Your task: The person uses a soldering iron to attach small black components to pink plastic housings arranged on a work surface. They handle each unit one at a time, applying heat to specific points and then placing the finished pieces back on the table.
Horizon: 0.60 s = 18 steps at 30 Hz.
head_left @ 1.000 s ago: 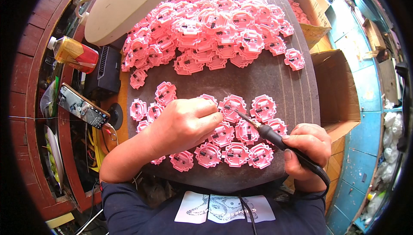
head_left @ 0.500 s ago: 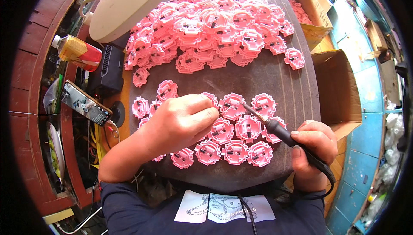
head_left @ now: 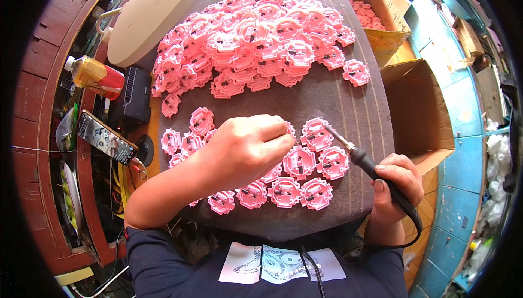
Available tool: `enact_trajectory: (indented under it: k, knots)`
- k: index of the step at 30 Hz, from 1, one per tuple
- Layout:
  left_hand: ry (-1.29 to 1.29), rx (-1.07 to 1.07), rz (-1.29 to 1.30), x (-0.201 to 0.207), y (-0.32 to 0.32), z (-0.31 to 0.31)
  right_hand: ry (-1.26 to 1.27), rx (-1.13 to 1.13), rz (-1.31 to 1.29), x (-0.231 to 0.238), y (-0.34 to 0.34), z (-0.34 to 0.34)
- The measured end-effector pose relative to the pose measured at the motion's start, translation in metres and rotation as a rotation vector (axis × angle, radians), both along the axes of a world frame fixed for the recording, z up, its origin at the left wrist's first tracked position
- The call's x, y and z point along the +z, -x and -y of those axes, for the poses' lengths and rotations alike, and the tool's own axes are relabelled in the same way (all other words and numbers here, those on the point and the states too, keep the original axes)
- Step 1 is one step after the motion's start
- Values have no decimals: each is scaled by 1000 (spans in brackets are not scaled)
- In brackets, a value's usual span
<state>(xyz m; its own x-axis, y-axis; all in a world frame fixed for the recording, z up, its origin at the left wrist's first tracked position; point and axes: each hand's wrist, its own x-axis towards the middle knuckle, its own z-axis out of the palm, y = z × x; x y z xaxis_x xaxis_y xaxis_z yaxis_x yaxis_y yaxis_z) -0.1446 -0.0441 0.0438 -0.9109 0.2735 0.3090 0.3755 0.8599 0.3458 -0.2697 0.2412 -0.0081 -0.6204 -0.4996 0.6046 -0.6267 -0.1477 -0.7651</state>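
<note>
My right hand point(head_left: 396, 186) grips a soldering iron point(head_left: 369, 168) with a black handle and a braided cord. Its metal tip meets or hovers just over the right side of a round pink plastic part point(head_left: 316, 135) at the top right of the laid-out group. I cannot tell whether it touches. Thumb and fingers of my left hand point(head_left: 253, 142) are pinched together above the neighbouring parts, hiding some of them; whatever they hold does not show. Near the hands lie several similar parts, such as one pink part point(head_left: 299, 163), with small black and pale pieces inside.
Beyond the hands rises a large heap of pink parts point(head_left: 256, 36) on the dark tabletop point(head_left: 272, 101). A pale round lamp head point(head_left: 155, 17) overhangs the far left. Left stand a bottle point(head_left: 98, 77) and a phone point(head_left: 106, 137). Cardboard boxes point(head_left: 419, 115) stand at the right.
The view has shifted slightly. My left hand has moved right along the parts. The soldering iron has gone from one pink part to the one at its right.
</note>
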Motion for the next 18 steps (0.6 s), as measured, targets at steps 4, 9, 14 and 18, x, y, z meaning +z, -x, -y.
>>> enact_trajectory:
  k: [4, 9, 14, 18]
  knots:
    - [27, -25, 30, -5, 8, -1, -23, 0, 2, 3, -1, 6]
    - [13, -26, 43, -10, 8, -1, -46, 16, -58, 1, 3, 9]
    - [28, -20, 43, -12, 9, -1, -55, 26, -52, 2, 4, 10]
    - [35, -18, 44, -12, 10, 0, -51, 41, -53, 2, 5, 11]
